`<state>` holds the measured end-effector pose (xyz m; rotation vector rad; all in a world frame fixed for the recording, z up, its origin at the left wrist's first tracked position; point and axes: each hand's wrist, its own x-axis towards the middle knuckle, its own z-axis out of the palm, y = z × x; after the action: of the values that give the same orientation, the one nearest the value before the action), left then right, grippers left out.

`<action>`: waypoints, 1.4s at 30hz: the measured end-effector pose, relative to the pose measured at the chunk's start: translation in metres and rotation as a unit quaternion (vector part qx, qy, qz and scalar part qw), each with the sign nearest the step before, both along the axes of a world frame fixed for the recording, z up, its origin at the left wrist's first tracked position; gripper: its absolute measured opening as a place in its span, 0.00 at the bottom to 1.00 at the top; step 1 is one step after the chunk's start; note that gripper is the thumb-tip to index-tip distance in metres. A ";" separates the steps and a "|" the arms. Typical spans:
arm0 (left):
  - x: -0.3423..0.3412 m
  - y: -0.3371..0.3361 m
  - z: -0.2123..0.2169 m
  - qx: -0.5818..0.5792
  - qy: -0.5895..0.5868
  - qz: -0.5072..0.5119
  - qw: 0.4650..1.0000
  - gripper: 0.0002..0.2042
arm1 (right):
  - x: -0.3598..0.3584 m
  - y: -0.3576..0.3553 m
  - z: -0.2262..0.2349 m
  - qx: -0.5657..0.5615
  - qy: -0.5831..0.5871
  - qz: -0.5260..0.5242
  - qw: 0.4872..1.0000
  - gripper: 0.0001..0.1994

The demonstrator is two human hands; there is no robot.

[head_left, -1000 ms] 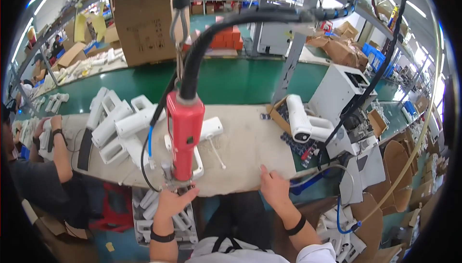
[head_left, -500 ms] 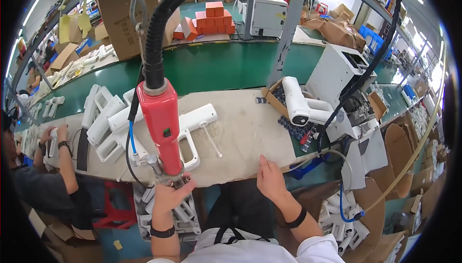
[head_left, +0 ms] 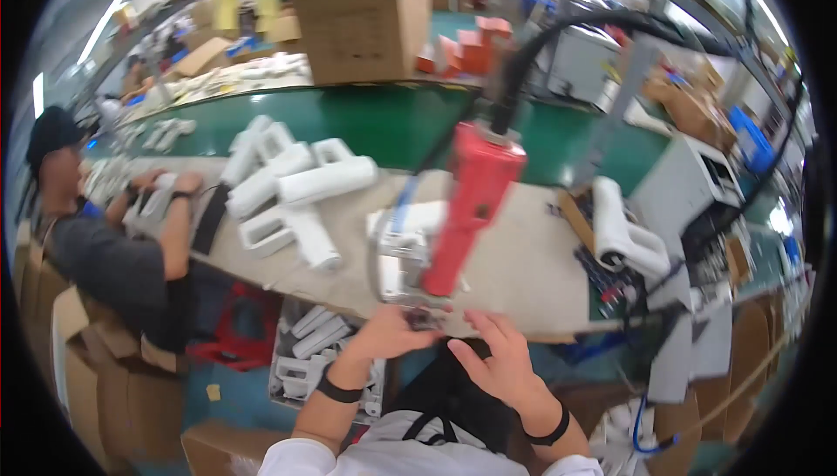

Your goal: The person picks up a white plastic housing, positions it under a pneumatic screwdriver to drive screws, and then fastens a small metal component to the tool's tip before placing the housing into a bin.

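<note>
A red power tool (head_left: 473, 214) hangs from a black cable over the bench's front edge, a metal head and blue hose at its side. My left hand (head_left: 384, 335) is closed round the dark metal parts at its lower end; blur hides the exact grip. Just right of it, my right hand (head_left: 504, 358) is open, fingers spread, apart from the tool and holding nothing. Behind the tool, partly hidden, a white gun-shaped plastic housing (head_left: 427, 216) lies on the beige bench top (head_left: 532, 275). Several more white housings (head_left: 327, 181) are piled to the left.
At right, a white housing (head_left: 621, 236) leans by a carton of small dark parts, beside a white machine (head_left: 684, 184). A bin (head_left: 283, 384) of white parts stands below the bench. A co-worker (head_left: 118, 258) works at far left. A green belt (head_left: 401, 127) runs behind.
The view has turned left. The red tool has moved right, tilting, with my left hand at its lower end. My right hand has come closer to it and its fingers have spread.
</note>
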<state>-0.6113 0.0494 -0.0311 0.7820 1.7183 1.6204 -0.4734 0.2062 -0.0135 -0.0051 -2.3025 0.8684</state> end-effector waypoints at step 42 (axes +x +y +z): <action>0.012 -0.022 0.019 0.051 0.069 -0.210 0.974 0.18 | -0.014 -0.006 0.026 0.136 -0.183 0.265 0.937 0.07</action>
<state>-0.5996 0.0275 -0.0124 1.2396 1.4417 1.3931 -0.4871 0.2000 0.0125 0.6536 -2.8192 0.8448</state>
